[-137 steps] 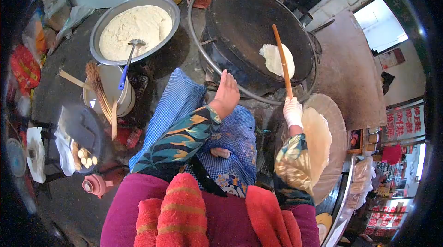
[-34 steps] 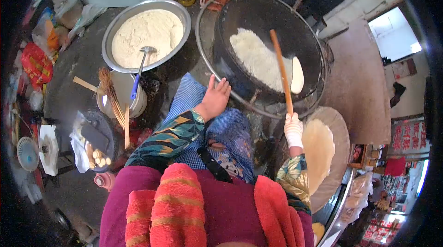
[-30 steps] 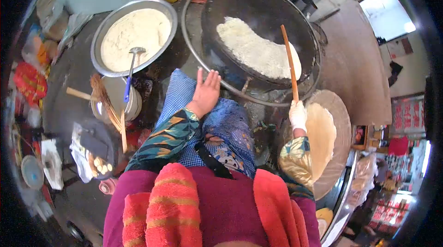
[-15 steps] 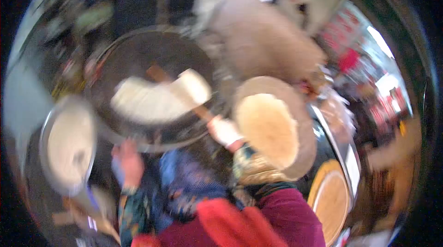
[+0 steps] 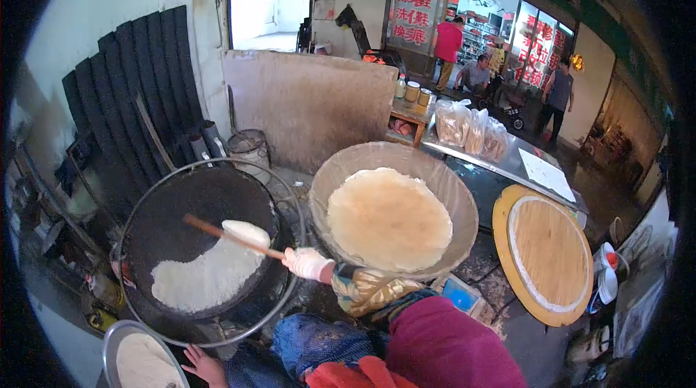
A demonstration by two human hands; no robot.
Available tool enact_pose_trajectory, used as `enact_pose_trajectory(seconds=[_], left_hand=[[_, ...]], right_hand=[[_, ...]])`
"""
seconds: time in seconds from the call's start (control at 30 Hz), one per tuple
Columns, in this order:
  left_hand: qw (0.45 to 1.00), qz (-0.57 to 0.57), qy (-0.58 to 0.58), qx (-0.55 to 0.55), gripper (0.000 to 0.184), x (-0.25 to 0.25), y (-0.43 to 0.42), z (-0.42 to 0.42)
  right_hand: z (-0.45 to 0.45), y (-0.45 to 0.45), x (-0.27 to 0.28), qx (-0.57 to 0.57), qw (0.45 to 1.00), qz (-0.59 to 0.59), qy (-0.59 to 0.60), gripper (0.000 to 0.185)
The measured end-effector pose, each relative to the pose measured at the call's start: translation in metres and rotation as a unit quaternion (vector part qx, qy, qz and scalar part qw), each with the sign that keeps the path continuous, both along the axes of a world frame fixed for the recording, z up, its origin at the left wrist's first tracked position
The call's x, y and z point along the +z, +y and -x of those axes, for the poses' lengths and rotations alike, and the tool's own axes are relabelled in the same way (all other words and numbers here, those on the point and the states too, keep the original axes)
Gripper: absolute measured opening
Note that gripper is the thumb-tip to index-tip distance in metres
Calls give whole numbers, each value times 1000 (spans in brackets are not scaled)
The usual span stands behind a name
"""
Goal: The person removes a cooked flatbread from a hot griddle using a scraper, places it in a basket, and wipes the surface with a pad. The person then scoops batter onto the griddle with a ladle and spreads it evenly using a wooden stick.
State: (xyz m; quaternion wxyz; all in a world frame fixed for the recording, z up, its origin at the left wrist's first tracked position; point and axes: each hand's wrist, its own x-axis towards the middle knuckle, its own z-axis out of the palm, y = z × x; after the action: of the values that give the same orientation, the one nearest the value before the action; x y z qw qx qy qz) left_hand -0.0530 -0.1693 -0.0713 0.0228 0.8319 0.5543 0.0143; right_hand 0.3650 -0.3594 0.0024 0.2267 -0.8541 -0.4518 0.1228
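My gloved right hand [image 5: 307, 264] grips a long flat wooden scraper [image 5: 210, 226] by its right end. The scraper reaches left over a round black griddle [image 5: 177, 210], which has a metal ring around it. A pale lump of batter [image 5: 245, 234] bulges beside the scraper, and a ragged layer of spread batter [image 5: 206, 281] covers the griddle's near part. My bare left hand [image 5: 205, 368] is low at the front, fingers apart, beside the rim of a metal basin [image 5: 110, 350] filled with pale batter; I see nothing in it.
Right of the griddle, a wide round basket [image 5: 464, 232] holds browned flatbread [image 5: 391, 217]. Farther right lies a round wooden board [image 5: 502, 243]. Bagged food [image 5: 453, 123] stands on a counter behind. A low wall [image 5: 304, 105] borders the back; several people are beyond it.
My view has swung up and right, showing more of the street. The batter now covers a different part of the griddle. My right hand keeps its hold on the scraper.
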Motion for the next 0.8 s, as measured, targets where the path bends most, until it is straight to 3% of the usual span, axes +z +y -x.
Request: enact_pose_trajectory(seconds=[0.03,0.07,0.1,0.13,0.2,0.3,0.43,0.5,0.6,0.67,0.73,0.77,0.8], left_hand=[[998,67,15,13,69,46,-24,-20],[999,36,-14,-32,70,43,-37,-27],[990,-45,-64,-121,70,16,-47,-31],[983,-53,-95,-149,73,18,-70,-50],[971,7,-102,-216,70,56,-116,-81],[972,-35,-84,-217,68,26,-132,-88],[967,-104,-78,-218,64,11,-121,-79],[967,-100,-76,-224,59,20,-122,-69],[971,-110,-56,-205,50,31,-115,-70],[961,-152,-84,-217,45,33,-106,-67],[971,-118,-79,-194,43,49,-108,-65],[970,-135,-71,-188,43,45,-103,-62],[974,-130,-64,-173,45,43,-103,-61]], right_hand=[[6,-3,7,32,998,43,-34,34],[11,-8,14,64,992,90,-68,35],[5,-15,6,7,998,58,-35,34],[-14,-7,-25,-19,999,32,-29,33],[-9,1,-15,-15,999,11,-44,33],[16,-5,7,35,996,42,-69,32],[-9,-18,-4,-20,996,-10,-86,28],[-4,-9,5,15,990,0,-138,32],[28,-13,24,90,990,30,-102,35],[27,-16,-3,145,967,78,-192,21],[12,-17,14,123,963,92,-221,21],[-2,-11,5,9,985,68,-159,28],[-20,-9,-14,-4,983,54,-175,34]])
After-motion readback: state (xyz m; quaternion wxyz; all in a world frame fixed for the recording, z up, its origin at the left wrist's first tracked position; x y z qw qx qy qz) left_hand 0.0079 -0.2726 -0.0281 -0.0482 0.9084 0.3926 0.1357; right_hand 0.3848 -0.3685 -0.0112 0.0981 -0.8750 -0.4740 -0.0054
